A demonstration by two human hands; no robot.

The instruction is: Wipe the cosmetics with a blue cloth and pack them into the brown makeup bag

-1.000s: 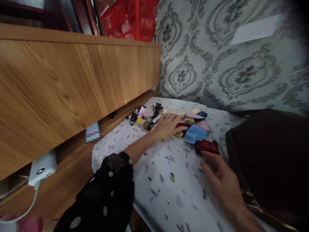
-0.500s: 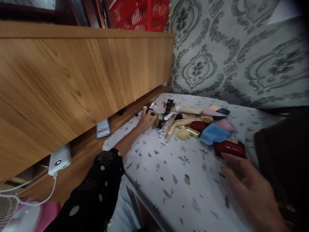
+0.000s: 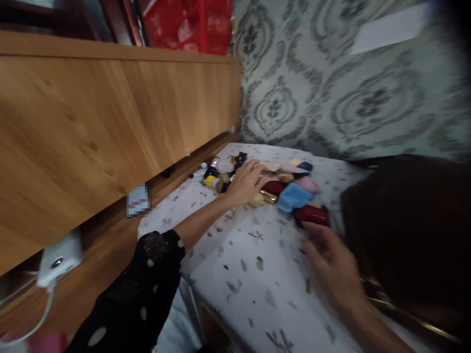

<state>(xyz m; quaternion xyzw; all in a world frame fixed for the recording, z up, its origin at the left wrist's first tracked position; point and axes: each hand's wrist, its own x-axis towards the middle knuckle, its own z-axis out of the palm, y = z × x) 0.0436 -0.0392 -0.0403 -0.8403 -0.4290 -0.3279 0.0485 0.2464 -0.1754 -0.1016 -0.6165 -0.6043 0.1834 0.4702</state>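
Note:
My left hand (image 3: 245, 185) reaches over the middle of a pile of cosmetics, its fingers outstretched on top of several tubes; what lies beneath the palm is hidden. Left of it are a bottle with a yellow band (image 3: 212, 182) and a pale pink round item (image 3: 225, 166). Beyond the fingertips lie a dark red oval item (image 3: 273, 188), a gold tube (image 3: 268, 197) and a blue cloth (image 3: 295, 197). My right hand (image 3: 333, 267) hovers just in front of a glossy dark red case (image 3: 312, 215), thumb and fingers parted, holding nothing visible.
A white patterned cloth (image 3: 235, 274) covers the table. Along the left runs a wooden cabinet panel (image 3: 121, 113), with a red basket (image 3: 187, 24) above it. A dark brown bag (image 3: 405, 230) stands on the right. A white power bank (image 3: 61, 257) with a cable sits at lower left.
My left hand has moved right, from the small bottles at the pile's left end to its middle. My right hand stays near the dark red case. The view has swung rightward.

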